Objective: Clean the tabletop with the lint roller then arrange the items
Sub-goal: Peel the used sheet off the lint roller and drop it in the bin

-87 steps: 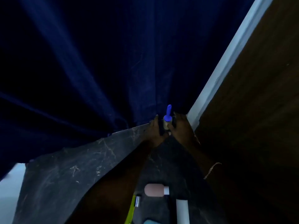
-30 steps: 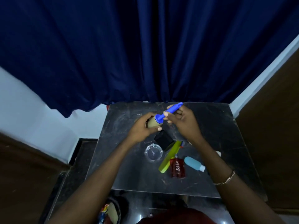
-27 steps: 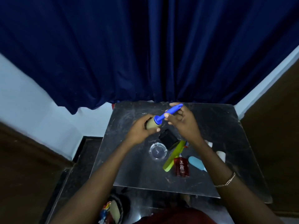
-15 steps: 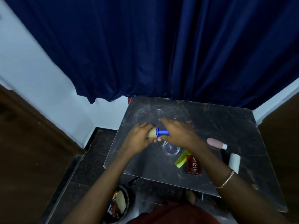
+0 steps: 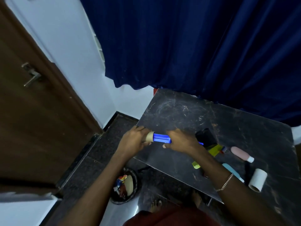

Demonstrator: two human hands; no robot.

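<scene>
The lint roller (image 5: 160,138) has a blue handle and a tan cardboard core, and it is held level over the left edge of the dark marble tabletop (image 5: 179,111). My left hand (image 5: 133,141) grips the tan core end. My right hand (image 5: 180,141) grips the blue handle from above. Part of the handle is hidden under my right hand. On the table to the right lie a black case (image 5: 206,137), a yellow-green comb (image 5: 205,156), a pink bottle (image 5: 241,154), a light blue bottle (image 5: 232,172) and a white paper roll (image 5: 258,180).
A black waste bin (image 5: 125,186) with wrappers stands on the floor below the table's left edge. A brown door (image 5: 32,103) is at the left. A dark blue curtain (image 5: 195,46) hangs behind the table. My bare feet (image 5: 156,205) show below.
Both hands have carried the roller leftward to the table's left edge, and it now lies level. My view has swung left, showing the door and the waste bin.
</scene>
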